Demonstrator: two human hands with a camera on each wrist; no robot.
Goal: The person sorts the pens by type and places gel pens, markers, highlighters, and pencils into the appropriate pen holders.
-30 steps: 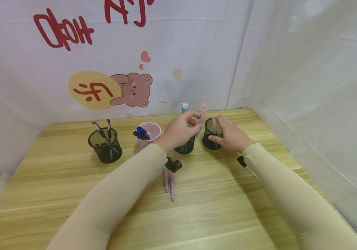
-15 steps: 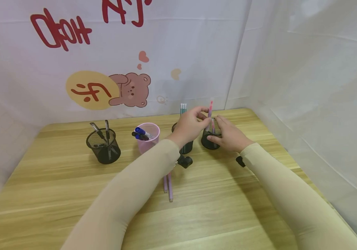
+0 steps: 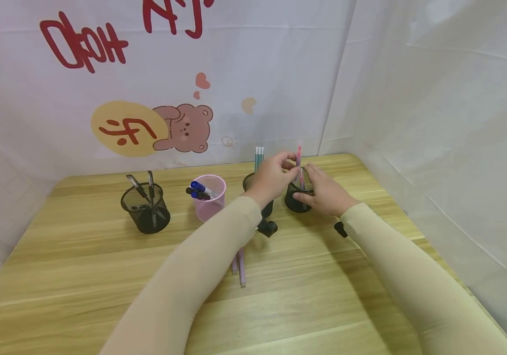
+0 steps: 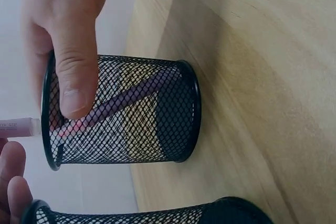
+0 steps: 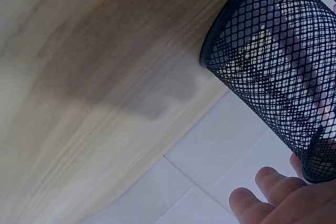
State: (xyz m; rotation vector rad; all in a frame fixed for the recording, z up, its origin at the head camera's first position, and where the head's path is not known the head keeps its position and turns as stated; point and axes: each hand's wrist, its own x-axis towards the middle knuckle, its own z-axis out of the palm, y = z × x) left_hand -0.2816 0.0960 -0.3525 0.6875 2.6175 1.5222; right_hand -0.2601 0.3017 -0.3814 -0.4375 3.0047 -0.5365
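My left hand pinches a pale purple pen with a pink upper end. It holds the pen upright over the rightmost black mesh pen cup; in the left wrist view, one end of the pen is right at the cup's rim. My right hand holds that cup from the right, thumb against the mesh and fingers on the far side. Inside the cup, another purple-and-pink pen leans. Two more purple pens lie on the table, partly hidden by my left sleeve.
Just left of the held cup, a second black mesh cup bears green pencils. A pink mesh cup with blue and black markers stands farther left, then a black mesh cup with black pens. Curtains close off the back and sides.
My left hand has carried the purple pen rightward from the pencil cup to over the rightmost cup, then slightly down. My right hand keeps its place at the cup.
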